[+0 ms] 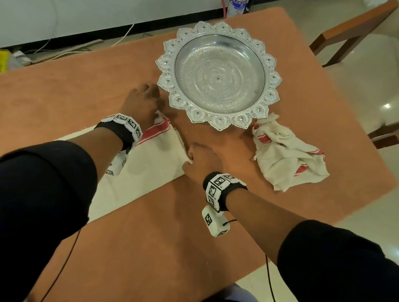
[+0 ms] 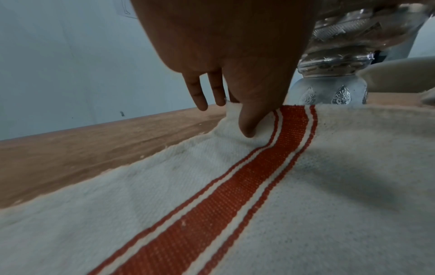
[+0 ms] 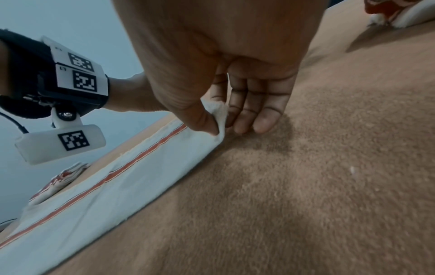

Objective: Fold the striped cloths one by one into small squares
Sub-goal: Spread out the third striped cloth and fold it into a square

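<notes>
Both hands [image 1: 144, 100] [image 1: 201, 159] pinch the flat cloth's [image 1: 152, 163] 2 end corners.

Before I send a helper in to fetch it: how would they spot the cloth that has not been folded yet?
Find the ornate silver tray on the brown table. By the tray's near rim, on its right, lies the crumpled cloth. Unlike the flat cloth that both hands hold, it is a bunched heap and nobody touches it.
</notes>
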`<state>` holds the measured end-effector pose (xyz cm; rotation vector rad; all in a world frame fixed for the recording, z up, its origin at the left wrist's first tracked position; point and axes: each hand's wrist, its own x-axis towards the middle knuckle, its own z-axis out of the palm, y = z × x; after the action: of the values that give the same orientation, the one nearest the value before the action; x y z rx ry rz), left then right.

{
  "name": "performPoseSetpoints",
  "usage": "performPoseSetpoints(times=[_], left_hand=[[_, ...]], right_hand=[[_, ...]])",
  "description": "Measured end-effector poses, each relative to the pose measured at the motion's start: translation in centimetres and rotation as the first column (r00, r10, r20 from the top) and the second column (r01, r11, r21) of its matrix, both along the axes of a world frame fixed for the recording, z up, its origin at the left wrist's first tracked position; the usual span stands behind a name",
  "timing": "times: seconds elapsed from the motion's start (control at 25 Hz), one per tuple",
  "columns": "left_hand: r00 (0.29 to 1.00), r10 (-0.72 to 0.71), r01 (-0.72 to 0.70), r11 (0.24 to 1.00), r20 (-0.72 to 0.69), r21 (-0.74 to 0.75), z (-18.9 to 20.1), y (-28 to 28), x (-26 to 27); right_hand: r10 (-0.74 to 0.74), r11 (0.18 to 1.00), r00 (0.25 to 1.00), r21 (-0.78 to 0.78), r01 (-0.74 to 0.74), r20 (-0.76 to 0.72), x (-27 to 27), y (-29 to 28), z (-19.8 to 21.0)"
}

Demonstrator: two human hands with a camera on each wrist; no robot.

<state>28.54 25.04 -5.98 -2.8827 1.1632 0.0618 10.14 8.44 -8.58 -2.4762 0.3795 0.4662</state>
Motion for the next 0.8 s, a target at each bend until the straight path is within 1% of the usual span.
performPoseSetpoints(times=[0.08,0.2,0.28,0.36,0.44,0.52,0.64,0.72,0.8], left_hand=[[0.999,0.05,-0.05,0.998,-0.003,-0.035,0.3,1.1,-0.5],[0.994,0.105,-0.107,0.985,-0.027,-0.132,0.5,3.2,-0.9],[0.981,0.19,-0.194,0.966,-0.039,-0.172,1.3,4.6,-1.4],[0.953,0.298,-0.302,0.935,-0.048,-0.185,2.7,6.0,-2.1],[0.915,0.383,-0.402,0.894,-0.13,-0.198,3.6,7.5,-2.8],[0.858,0.448,-0.505,0.824,-0.251,-0.257,4.3,9.1,-3.9],[0.766,0.51,-0.639,0.672,-0.392,-0.375,4.3,11.3,-5.6],[0.732,0.519,-0.681,0.584,-0.441,-0.442,4.1,13.0,-6.7],[0.715,0.531,-0.699,0.523,-0.455,-0.487,3.9,14.7,-7.5]], right_hand=[[0.006,1.0,0.999,0.0,-0.006,0.054,-0.5,0.4,0.3],[0.061,0.998,0.984,-0.014,-0.06,0.17,-1.5,1.6,1.4],[0.122,0.992,0.96,-0.019,-0.121,0.251,-2.1,2.8,2.3],[0.177,0.983,0.937,-0.018,-0.18,0.3,-2.5,4.3,3.3],[0.219,0.974,0.921,-0.017,-0.225,0.324,-2.8,5.9,4.2],[0.265,0.962,0.9,-0.03,-0.272,0.346,-3.0,7.7,5.0],[0.33,0.941,0.871,-0.055,-0.333,0.366,-3.3,10.0,5.5],[0.376,0.922,0.843,-0.067,-0.381,0.383,-3.5,11.7,5.6],[0.416,0.902,0.82,-0.063,-0.427,0.394,-3.7,13.2,5.5]])
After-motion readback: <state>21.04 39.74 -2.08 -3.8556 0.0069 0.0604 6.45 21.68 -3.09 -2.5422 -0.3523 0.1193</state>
